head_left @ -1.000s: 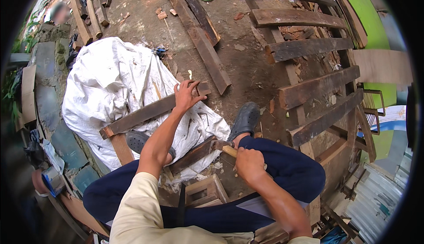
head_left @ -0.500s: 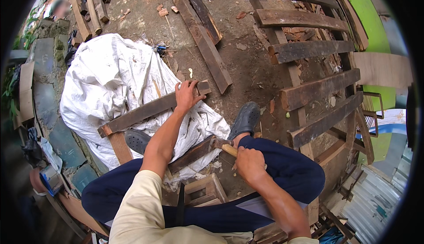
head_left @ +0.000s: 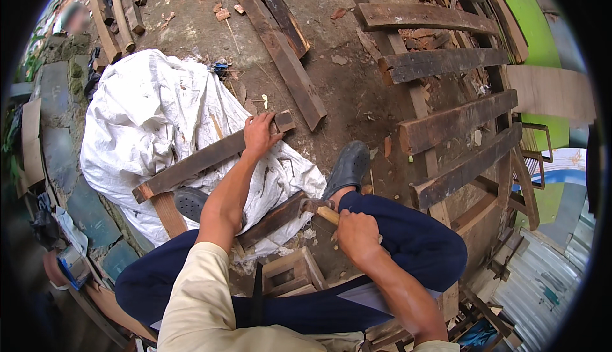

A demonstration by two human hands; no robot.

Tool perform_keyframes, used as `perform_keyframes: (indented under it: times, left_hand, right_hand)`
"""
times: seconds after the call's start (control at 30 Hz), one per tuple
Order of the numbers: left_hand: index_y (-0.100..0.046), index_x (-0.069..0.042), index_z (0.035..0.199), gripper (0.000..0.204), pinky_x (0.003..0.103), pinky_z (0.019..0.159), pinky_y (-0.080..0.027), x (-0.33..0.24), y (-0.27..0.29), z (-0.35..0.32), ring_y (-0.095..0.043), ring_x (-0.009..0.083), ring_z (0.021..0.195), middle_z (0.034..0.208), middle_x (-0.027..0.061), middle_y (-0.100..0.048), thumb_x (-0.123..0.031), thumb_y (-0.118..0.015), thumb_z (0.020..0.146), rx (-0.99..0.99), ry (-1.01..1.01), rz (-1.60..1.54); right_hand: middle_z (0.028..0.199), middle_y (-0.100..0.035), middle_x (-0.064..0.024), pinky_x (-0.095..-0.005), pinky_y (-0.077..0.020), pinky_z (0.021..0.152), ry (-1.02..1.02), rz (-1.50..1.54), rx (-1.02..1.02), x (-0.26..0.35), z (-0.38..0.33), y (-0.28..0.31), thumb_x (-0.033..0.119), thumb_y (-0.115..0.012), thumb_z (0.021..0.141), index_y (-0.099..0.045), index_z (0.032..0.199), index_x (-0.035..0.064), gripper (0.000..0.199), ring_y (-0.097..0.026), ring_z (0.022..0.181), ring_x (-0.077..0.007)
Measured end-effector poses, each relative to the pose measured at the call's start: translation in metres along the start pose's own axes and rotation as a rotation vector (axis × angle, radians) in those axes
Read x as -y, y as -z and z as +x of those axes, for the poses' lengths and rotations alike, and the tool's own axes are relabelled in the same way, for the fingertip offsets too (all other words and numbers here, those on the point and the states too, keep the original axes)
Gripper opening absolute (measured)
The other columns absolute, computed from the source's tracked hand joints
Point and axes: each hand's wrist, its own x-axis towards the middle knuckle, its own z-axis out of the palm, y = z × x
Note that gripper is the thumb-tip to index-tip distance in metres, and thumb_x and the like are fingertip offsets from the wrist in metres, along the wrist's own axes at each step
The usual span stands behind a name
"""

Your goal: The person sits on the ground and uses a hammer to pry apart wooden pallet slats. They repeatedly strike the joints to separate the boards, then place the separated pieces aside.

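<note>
My left hand (head_left: pixel 260 136) is closed around a dark wooden plank (head_left: pixel 204 161) near its far end. The plank lies slanting over a crumpled white tarp (head_left: pixel 140 110), with another piece of wood (head_left: pixel 171 215) under its near end. In my right hand (head_left: pixel 358 234) is a hammer, gripped by its light wooden handle (head_left: pixel 328 215). The hammer's metal head (head_left: pixel 311 206) rests at the end of a short dark wood block (head_left: pixel 274 223) between my feet. Behind that block, closer to my body, sits a small wooden frame piece (head_left: pixel 293 272).
A slatted timber frame (head_left: pixel 459 100) stands along the right. Two long beams (head_left: pixel 280 52) lie ahead on the dirt ground. Several wood pieces (head_left: pixel 118 14) lie at the far left, where a person (head_left: pixel 75 17) shows beside a low wall (head_left: pixel 56 87). Corrugated metal sheet (head_left: pixel 548 275) is at lower right.
The whole view has shifted a little, so the surroundings sit slightly further left and up. Both hands keep their holds on the plank and the hammer.
</note>
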Motion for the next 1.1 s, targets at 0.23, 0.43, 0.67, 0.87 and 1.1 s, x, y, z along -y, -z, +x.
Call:
perform_keyframes:
  times: [0.23,0.43,0.67,0.87,1.1]
  left_hand:
    - [-0.059,-0.01,0.13,0.072,0.044,0.107,-0.036,0.002,0.001,0.001,-0.058,0.0254,0.117,0.124,0.0071,-0.063,-0.031,-0.085,0.066,0.01,-0.024,-0.043]
    - [-0.059,-0.009,0.129,0.072,0.044,0.108,-0.035,0.0,0.003,0.0,-0.058,0.026,0.117,0.124,0.0088,-0.063,-0.031,-0.085,0.065,0.013,-0.011,-0.063]
    - [-0.054,-0.01,0.134,0.08,0.049,0.111,-0.031,-0.019,0.011,0.003,-0.055,0.0263,0.121,0.127,0.0093,-0.06,-0.039,-0.086,0.066,0.073,0.078,0.085]
    - [-0.049,-0.009,0.136,0.082,0.049,0.111,-0.031,-0.03,0.001,0.009,-0.055,0.0265,0.122,0.127,0.0095,-0.061,-0.038,-0.085,0.068,-0.024,-0.072,0.114]
    - [-0.05,-0.009,0.135,0.076,0.049,0.109,-0.033,-0.016,-0.006,0.001,-0.057,0.0274,0.121,0.126,0.0116,-0.062,-0.036,-0.083,0.072,0.03,-0.015,0.023]
  right_hand:
    - [0.078,-0.072,-0.0147,-0.0392,-0.0572,0.066,-0.004,0.016,-0.013,-0.003,0.0,-0.004,0.019,-0.069,0.083,-0.064,0.092,0.0034,0.019,-0.073,0.074,-0.0291]
    - [0.078,-0.073,-0.0137,-0.0385,-0.0572,0.065,-0.033,0.029,-0.01,-0.004,0.0,-0.007,0.014,-0.065,0.084,-0.065,0.094,0.0041,0.014,-0.074,0.075,-0.0276]
    - [0.08,-0.073,-0.0114,-0.0372,-0.0567,0.063,-0.004,0.022,0.034,-0.002,-0.001,0.001,0.014,-0.063,0.085,-0.065,0.097,0.0045,0.015,-0.074,0.077,-0.0251]
    - [0.075,-0.073,-0.0065,-0.0369,-0.0547,0.053,0.016,0.007,-0.032,-0.003,-0.002,-0.008,0.016,-0.061,0.087,-0.065,0.096,0.0065,0.014,-0.073,0.068,-0.0206]
    - [0.076,-0.073,-0.0057,-0.0356,-0.0543,0.05,-0.063,-0.055,-0.034,0.004,-0.005,-0.004,0.015,-0.062,0.085,-0.064,0.095,0.005,0.014,-0.073,0.066,-0.0177]
